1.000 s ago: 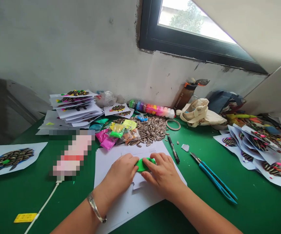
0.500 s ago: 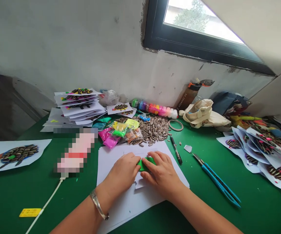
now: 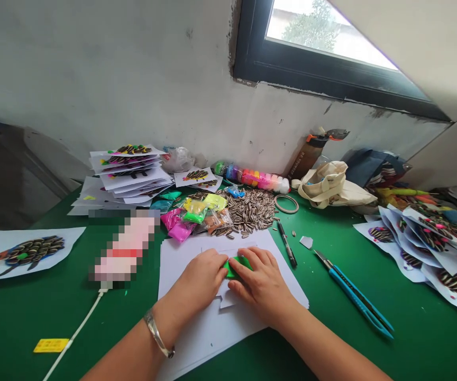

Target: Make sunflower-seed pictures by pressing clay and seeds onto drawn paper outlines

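Observation:
A flat piece of bright green modelling clay (image 3: 232,271) lies on a small cut piece of white paper (image 3: 228,299), on top of a stack of white sheets (image 3: 212,333). My left hand (image 3: 200,278), with a silver bracelet at the wrist, has its fingers curled and its thumb at the clay's left edge. Pressing from above, my right hand (image 3: 266,286) has its fingers spread, the index finger lying across the clay. The fingers cover part of the clay.
Behind the sheets are sunflower seeds (image 3: 252,211) and clay packets (image 3: 181,225). A black pen (image 3: 286,243) and a blue craft knife with its blade out (image 3: 355,296) lie right. A cable (image 3: 80,330) runs left. Seed pictures (image 3: 34,254) lie on both sides.
The right index finger has shifted slightly over the clay. Both hands otherwise stay in nearly the same place, and the view moves a little.

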A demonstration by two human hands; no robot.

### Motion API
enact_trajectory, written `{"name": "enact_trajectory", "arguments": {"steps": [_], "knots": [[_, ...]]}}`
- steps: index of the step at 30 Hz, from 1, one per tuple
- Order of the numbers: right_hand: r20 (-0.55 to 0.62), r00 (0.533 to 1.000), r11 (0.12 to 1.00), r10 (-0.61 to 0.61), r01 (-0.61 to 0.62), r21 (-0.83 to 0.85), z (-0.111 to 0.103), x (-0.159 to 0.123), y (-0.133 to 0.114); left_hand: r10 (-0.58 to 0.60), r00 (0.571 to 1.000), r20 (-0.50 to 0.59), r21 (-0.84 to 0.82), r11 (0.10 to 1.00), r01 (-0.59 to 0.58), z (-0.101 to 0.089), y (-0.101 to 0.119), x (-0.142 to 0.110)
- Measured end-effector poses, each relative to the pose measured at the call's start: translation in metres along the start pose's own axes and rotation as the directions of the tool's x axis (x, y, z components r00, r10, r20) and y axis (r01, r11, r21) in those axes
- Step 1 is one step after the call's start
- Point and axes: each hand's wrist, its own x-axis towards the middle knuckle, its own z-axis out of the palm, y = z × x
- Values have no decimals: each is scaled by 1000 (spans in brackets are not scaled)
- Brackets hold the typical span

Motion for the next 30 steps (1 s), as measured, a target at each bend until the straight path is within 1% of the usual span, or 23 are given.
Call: {"name": "enact_trajectory", "arguments": {"steps": [6, 12, 19, 27, 30], "knots": [[-63, 998, 999, 17, -15, 33, -1, -2, 1, -1, 1000, -5, -3, 1000, 1, -3, -2, -3], [4, 1000, 1000, -13, 13, -5, 2, 0, -4, -47, 999, -2, 13, 999, 47, -6, -2, -2], [-36, 999, 1000, -28, 28, 5, 4, -2, -3, -30, 999, -18, -5, 1000, 30, -4, -5, -1], [-4, 999, 999, -37, 37, 25, 7, -2, -6, -34, 999, -26, -12, 999, 34, -3, -6, 1], [-13, 999, 999, -43, 43, 30, 6, -3, -5, -42, 999, -32, -25, 999, 41, -3, -6, 2]]}}
